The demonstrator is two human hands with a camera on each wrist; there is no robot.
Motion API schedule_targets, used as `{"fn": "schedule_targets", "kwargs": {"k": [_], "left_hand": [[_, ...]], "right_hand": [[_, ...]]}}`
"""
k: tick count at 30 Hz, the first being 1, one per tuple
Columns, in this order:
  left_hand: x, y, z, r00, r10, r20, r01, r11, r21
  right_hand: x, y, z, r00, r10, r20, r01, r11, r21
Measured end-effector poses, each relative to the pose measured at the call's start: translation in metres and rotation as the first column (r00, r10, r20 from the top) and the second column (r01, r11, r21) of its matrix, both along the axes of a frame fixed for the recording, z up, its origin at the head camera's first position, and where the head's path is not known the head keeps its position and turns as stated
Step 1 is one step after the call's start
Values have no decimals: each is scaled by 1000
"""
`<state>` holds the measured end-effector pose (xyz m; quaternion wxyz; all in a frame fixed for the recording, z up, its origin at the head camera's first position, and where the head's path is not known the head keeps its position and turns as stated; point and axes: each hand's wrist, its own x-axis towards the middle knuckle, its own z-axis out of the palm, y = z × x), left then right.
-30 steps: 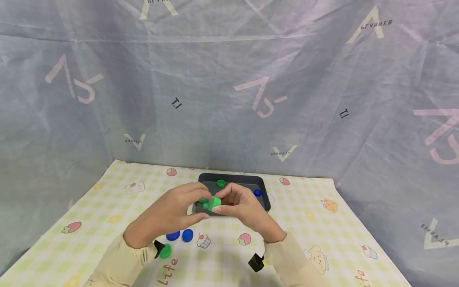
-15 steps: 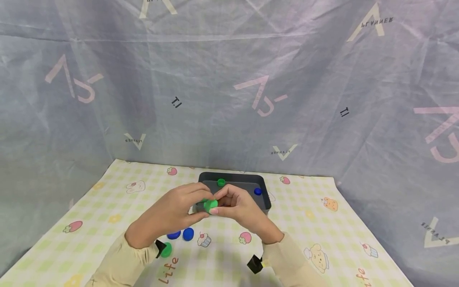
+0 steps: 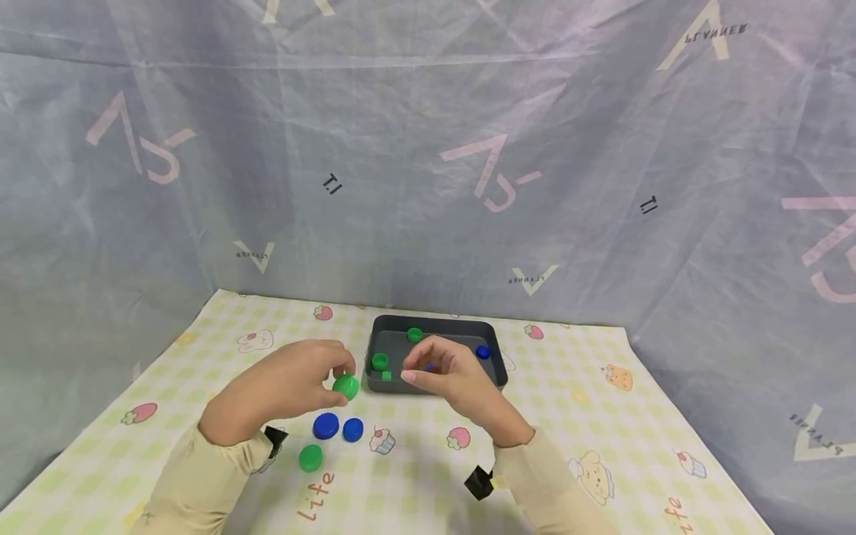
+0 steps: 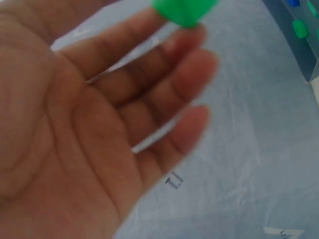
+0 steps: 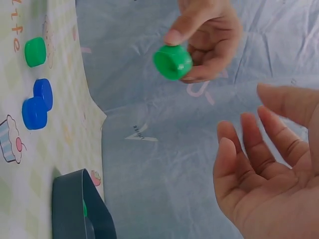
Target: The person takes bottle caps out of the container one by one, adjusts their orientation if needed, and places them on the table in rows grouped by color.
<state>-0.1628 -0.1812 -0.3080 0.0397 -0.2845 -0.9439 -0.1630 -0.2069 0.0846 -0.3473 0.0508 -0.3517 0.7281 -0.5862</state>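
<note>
My left hand point(image 3: 281, 383) pinches a round green cap point(image 3: 345, 386) between thumb and fingertips, left of the dark tray. In the right wrist view that cap point(image 5: 172, 62) shows a hollow side, and in the left wrist view only part of the green cap point(image 4: 184, 9) shows at the top edge. Over the tray's front right part is my right hand point(image 3: 455, 379), its fingers loosely bent with nothing between them. The dark grey tray point(image 3: 438, 325) contains green caps point(image 3: 380, 362), a small green block point(image 3: 386, 376) and blue pieces point(image 3: 483, 352), one partly hidden by the right hand.
On the patterned tablecloth point(image 3: 575, 475), in front of the left hand, lie two blue caps point(image 3: 325, 426) side by side and a green cap point(image 3: 310, 458) nearer the front. A grey cloth curtain point(image 3: 401, 223) hangs behind the table.
Both hands were together at the green cap over the tray's front left. The right hand has let go, and the left hand has moved left with the cap.
</note>
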Motion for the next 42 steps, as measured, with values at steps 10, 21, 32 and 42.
{"fn": "schedule_targets", "kwargs": {"k": [10, 21, 32, 42], "left_hand": [[-13, 23, -38, 930, 161, 332, -101, 977, -189], [-11, 46, -62, 918, 312, 244, -191, 888, -417], [-12, 58, -75, 920, 329, 215, -185, 845, -502], [-16, 58, -79, 914, 337, 227, -184, 842, -507]], "right_hand": [[-1, 5, 6, 997, -62, -55, 61, 998, -14], [-3, 7, 11, 997, -45, -61, 43, 998, -34], [-3, 9, 8, 997, -64, -41, 63, 998, -28], [-3, 10, 7, 997, -69, -40, 68, 998, -10]]}}
